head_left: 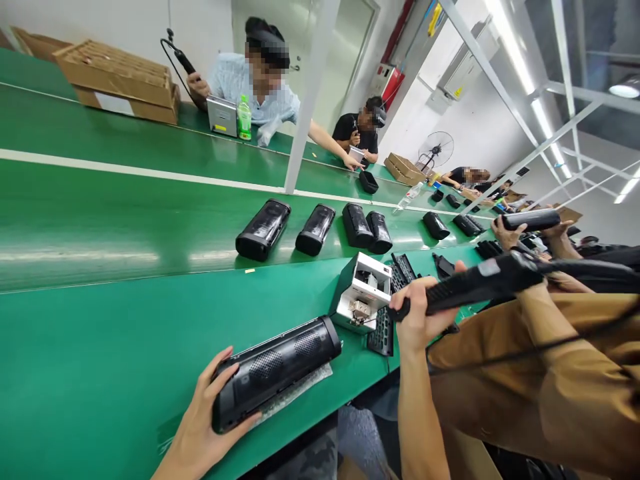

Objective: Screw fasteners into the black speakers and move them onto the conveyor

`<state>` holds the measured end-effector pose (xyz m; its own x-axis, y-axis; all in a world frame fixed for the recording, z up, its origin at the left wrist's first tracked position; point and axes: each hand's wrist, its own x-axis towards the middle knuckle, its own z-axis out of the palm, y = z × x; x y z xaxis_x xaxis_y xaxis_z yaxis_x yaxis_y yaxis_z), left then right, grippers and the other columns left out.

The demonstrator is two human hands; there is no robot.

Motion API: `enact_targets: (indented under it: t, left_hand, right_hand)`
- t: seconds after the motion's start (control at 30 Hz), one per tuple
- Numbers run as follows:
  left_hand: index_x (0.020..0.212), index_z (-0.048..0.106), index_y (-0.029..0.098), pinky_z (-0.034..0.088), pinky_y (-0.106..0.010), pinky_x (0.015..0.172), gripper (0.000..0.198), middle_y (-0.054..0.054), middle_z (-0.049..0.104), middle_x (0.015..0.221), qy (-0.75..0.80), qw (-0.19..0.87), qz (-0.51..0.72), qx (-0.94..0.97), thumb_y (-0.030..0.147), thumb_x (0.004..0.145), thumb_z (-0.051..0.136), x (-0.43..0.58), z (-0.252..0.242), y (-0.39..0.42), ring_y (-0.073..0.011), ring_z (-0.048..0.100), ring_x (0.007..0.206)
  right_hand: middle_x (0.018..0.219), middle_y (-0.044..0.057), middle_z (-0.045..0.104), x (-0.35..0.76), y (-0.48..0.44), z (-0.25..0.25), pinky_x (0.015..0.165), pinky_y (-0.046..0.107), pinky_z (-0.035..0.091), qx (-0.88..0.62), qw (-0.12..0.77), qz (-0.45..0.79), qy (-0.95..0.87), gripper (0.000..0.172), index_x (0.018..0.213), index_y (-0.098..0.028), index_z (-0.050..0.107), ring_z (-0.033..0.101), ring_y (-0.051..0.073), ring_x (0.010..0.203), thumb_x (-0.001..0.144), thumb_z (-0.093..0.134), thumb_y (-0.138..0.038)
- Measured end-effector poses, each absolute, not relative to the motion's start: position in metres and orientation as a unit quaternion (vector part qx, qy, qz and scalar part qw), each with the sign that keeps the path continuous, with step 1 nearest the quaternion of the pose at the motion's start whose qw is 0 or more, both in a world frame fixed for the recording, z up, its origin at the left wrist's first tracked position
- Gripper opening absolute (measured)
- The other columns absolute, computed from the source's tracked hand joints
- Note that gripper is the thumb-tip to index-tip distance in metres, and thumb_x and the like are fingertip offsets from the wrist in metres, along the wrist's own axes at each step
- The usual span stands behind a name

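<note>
My left hand (210, 397) is wrapped around the near end of a long black speaker housing (280, 363) with perforated patches. The housing lies tilted across a strip of clear bubble wrap (295, 393) on the green bench. In my right hand (423, 317) is a black electric screwdriver (475, 283), its cable trailing off to the right. The front of the screwdriver is beside a white-and-metal screw feeder (363, 293), but its tip is hard to make out. Black perforated grilles (383, 330) lie just behind and beside the feeder.
Several black speaker housings (263, 230) stand along the green conveyor belt (125, 220). A co-worker (265, 87) across the belt reaches toward a black part (369, 182). Close on my right sits a person in brown (540, 360). A white post (310, 100) rises beyond the belt.
</note>
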<state>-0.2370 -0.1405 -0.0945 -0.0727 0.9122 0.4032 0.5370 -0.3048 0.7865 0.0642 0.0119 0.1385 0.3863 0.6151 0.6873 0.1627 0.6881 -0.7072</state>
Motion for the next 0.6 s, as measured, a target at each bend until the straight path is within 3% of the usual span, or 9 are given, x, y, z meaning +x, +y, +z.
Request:
enact_targets:
  t: [0.17, 0.4, 0.6]
  left_hand:
    - [0.168, 0.041, 0.047, 0.061, -0.075, 0.112, 0.074, -0.011, 0.038, 0.180, 0.558, 0.212, 0.475, 0.647, 0.047, 0.104, 0.076, -0.235, -0.095, -0.140, -0.0477, 0.054, 0.156]
    - [0.170, 0.037, 0.043, 0.065, -0.065, 0.110, 0.077, -0.015, 0.035, 0.180, 0.555, 0.211, 0.447, 0.669, 0.047, 0.105, 0.077, -0.238, -0.095, -0.140, -0.0451, 0.056, 0.155]
    - [0.166, 0.040, 0.038, 0.056, -0.070, 0.119, 0.075, -0.020, 0.036, 0.177, 0.531, 0.232, 0.468, 0.667, 0.043, 0.103, 0.081, -0.233, -0.085, -0.141, -0.0457, 0.053, 0.157]
  right_hand:
    - [0.072, -0.014, 0.059, 0.080, 0.057, 0.114, 0.050, 0.027, 0.052, -0.400, 0.727, 0.123, -0.544, 0.061, 0.146, -0.025, 0.045, 0.056, 0.011, 0.042, 0.098, 0.079, -0.043]
    - [0.070, -0.012, 0.059, 0.070, 0.029, 0.093, 0.039, 0.023, 0.047, -0.421, 0.676, 0.243, -0.554, 0.051, 0.133, -0.023, 0.054, 0.053, 0.010, 0.037, 0.093, 0.085, -0.033]
    - [0.065, -0.015, 0.051, 0.018, -0.059, 0.120, 0.036, 0.022, 0.046, -0.324, 0.661, 0.390, -0.553, 0.049, 0.145, -0.035, 0.051, 0.047, 0.010, 0.034, 0.103, 0.074, -0.026]
